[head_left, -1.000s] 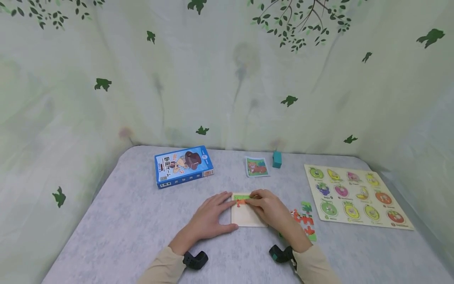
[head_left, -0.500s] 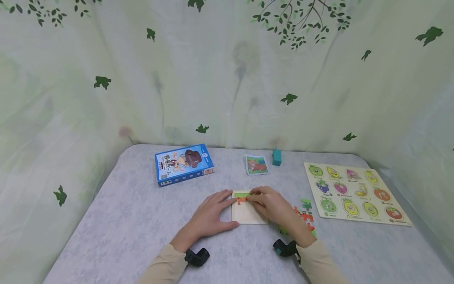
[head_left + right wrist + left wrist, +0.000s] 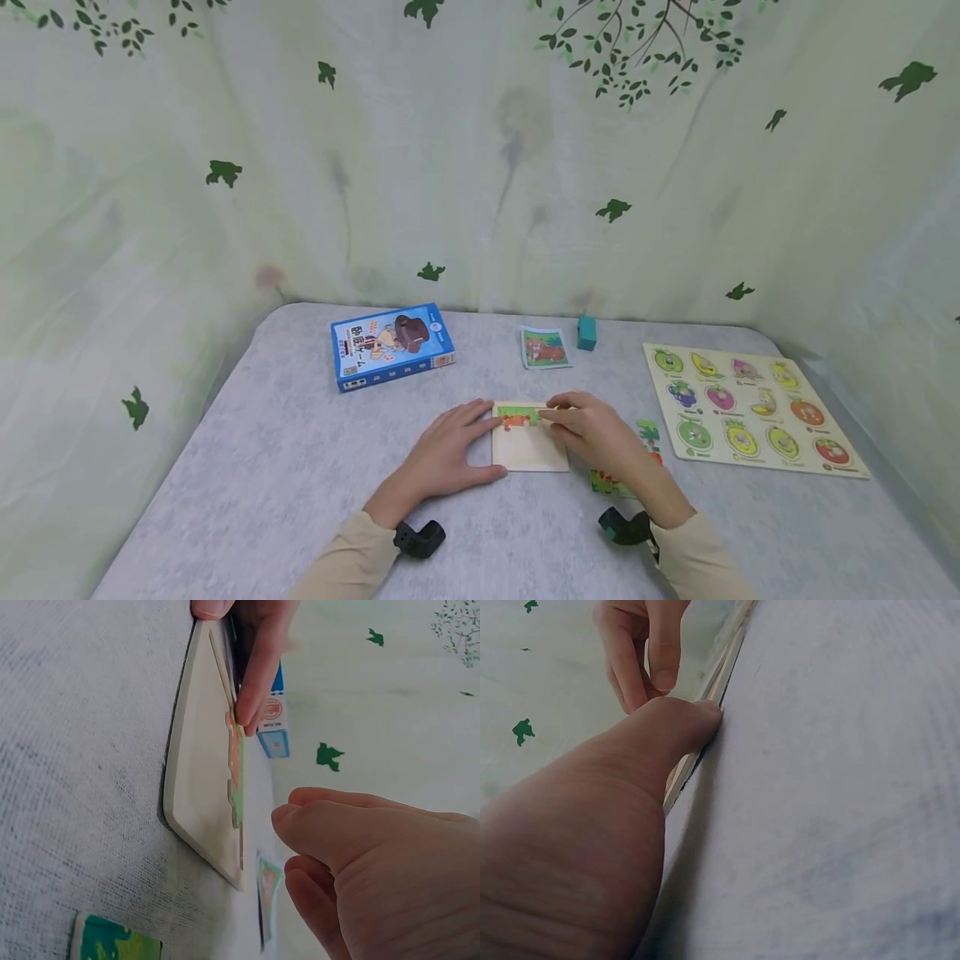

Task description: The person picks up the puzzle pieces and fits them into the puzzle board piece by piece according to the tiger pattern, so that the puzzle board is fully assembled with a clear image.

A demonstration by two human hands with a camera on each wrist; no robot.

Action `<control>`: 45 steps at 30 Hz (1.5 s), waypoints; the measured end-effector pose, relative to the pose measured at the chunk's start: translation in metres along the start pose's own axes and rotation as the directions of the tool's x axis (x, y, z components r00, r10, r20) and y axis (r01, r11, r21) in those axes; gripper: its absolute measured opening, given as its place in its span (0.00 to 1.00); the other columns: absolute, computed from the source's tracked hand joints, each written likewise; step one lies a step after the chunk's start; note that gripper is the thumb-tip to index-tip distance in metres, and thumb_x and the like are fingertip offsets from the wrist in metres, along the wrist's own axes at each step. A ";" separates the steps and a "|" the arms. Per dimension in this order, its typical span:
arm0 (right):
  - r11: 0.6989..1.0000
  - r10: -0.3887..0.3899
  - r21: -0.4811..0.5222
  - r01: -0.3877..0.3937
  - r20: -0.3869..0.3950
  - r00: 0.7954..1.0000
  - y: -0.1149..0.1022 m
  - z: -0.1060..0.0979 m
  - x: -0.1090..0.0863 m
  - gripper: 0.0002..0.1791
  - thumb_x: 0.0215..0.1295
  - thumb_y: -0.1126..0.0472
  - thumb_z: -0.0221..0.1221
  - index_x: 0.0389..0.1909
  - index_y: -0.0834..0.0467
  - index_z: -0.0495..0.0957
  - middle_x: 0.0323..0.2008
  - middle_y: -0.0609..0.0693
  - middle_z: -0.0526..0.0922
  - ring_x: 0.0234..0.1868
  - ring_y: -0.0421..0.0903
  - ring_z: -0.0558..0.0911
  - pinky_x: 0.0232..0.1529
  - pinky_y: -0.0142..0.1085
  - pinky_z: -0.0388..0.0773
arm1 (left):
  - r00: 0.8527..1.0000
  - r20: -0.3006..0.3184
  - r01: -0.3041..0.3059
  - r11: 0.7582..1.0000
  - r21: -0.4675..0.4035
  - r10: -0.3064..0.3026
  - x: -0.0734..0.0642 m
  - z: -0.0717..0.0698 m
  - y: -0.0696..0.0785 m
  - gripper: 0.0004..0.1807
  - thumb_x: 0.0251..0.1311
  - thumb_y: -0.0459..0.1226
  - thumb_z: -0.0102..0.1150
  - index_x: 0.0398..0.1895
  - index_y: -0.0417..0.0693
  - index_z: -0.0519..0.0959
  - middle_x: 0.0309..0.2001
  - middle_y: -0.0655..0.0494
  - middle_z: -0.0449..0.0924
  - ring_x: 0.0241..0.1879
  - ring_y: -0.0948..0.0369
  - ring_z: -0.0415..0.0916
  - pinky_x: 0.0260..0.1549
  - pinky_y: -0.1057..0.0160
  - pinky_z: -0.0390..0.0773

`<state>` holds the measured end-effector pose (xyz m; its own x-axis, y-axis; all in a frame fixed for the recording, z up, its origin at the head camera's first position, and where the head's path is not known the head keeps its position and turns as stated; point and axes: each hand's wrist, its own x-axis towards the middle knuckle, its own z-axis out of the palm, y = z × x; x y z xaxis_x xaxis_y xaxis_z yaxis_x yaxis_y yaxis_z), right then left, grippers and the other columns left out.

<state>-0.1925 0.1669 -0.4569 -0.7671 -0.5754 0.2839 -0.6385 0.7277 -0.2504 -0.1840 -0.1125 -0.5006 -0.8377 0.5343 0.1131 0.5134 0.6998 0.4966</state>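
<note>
Loose flat orange-and-green puzzle pieces (image 3: 611, 484) lay at the near right. The left hand (image 3: 446, 456), fingers spread, touched the left side of a square pale wooden tray (image 3: 529, 454). The right hand (image 3: 594, 429) hung just above its far right part, fingers loosely bent and parted. Joined green-and-orange pieces (image 3: 516, 420) lay along the tray's far edge. Beyond lay a blue cardboard box (image 3: 392, 343).
</note>
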 end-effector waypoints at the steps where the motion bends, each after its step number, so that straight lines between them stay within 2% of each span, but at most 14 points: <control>1: 1.000 0.004 0.005 -0.004 -0.005 1.000 0.000 -0.002 -0.001 0.17 0.65 0.63 0.70 0.55 0.55 0.87 0.52 0.53 0.86 0.51 0.50 0.85 0.47 0.42 0.87 | 1.000 -0.001 0.001 1.000 0.001 -0.001 0.000 0.000 0.000 0.43 0.60 0.64 0.65 0.75 0.56 0.72 0.80 0.54 0.60 0.80 0.52 0.55 0.76 0.42 0.59; 8: 0.999 0.042 0.036 -0.040 -0.041 0.998 0.004 -0.010 -0.008 0.22 0.63 0.65 0.72 0.59 0.54 0.85 0.53 0.53 0.87 0.54 0.52 0.85 0.51 0.44 0.86 | 1.000 -0.013 -0.010 1.000 -0.002 0.010 0.001 -0.002 0.000 0.42 0.60 0.64 0.65 0.74 0.56 0.73 0.79 0.53 0.62 0.79 0.50 0.57 0.75 0.41 0.61; 15: 0.998 0.058 0.019 -0.056 -0.078 0.995 0.009 -0.013 -0.019 0.24 0.61 0.67 0.72 0.59 0.55 0.85 0.52 0.53 0.87 0.52 0.52 0.85 0.47 0.43 0.88 | 1.000 -0.006 -0.003 1.000 -0.013 0.003 -0.001 0.000 0.001 0.42 0.60 0.64 0.65 0.74 0.56 0.73 0.79 0.53 0.61 0.79 0.50 0.56 0.75 0.42 0.61; 23: 1.000 0.022 0.016 -0.020 -0.155 0.988 0.018 -0.017 -0.028 0.24 0.58 0.69 0.73 0.57 0.57 0.86 0.51 0.53 0.88 0.52 0.53 0.86 0.44 0.43 0.88 | 1.000 -0.020 0.004 1.000 -0.010 -0.004 -0.003 0.000 0.001 0.42 0.59 0.64 0.66 0.73 0.56 0.73 0.79 0.53 0.62 0.78 0.50 0.58 0.75 0.43 0.62; 29: 0.997 0.080 0.031 -0.076 -0.161 0.984 0.024 -0.021 -0.038 0.26 0.59 0.67 0.73 0.60 0.56 0.84 0.52 0.54 0.87 0.53 0.54 0.86 0.43 0.43 0.88 | 1.000 -0.001 0.007 1.000 -0.027 -0.007 -0.004 -0.001 0.003 0.43 0.60 0.65 0.65 0.74 0.56 0.73 0.79 0.54 0.61 0.79 0.51 0.56 0.76 0.43 0.59; 36: 0.997 0.081 0.023 -0.078 -0.199 0.977 0.029 -0.024 -0.043 0.25 0.56 0.68 0.75 0.57 0.58 0.85 0.51 0.54 0.88 0.51 0.54 0.87 0.45 0.47 0.88 | 1.000 0.002 0.006 1.000 -0.026 -0.006 -0.003 -0.003 0.004 0.42 0.60 0.65 0.64 0.74 0.56 0.73 0.79 0.54 0.61 0.79 0.52 0.55 0.76 0.43 0.59; 45: 0.986 0.165 0.031 -0.162 -0.167 0.972 0.042 -0.026 -0.055 0.23 0.59 0.64 0.74 0.57 0.58 0.85 0.53 0.55 0.88 0.54 0.56 0.86 0.49 0.51 0.86 | 1.000 0.010 0.008 1.000 -0.013 -0.008 -0.002 -0.001 0.003 0.42 0.61 0.66 0.63 0.75 0.57 0.72 0.80 0.55 0.60 0.80 0.53 0.55 0.77 0.44 0.58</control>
<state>-0.1754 0.2384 -0.4587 -0.8403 -0.3773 0.3892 -0.5077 0.7993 -0.3214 -0.1805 -0.1122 -0.4983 -0.8397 0.5337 0.1006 0.5044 0.6978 0.5085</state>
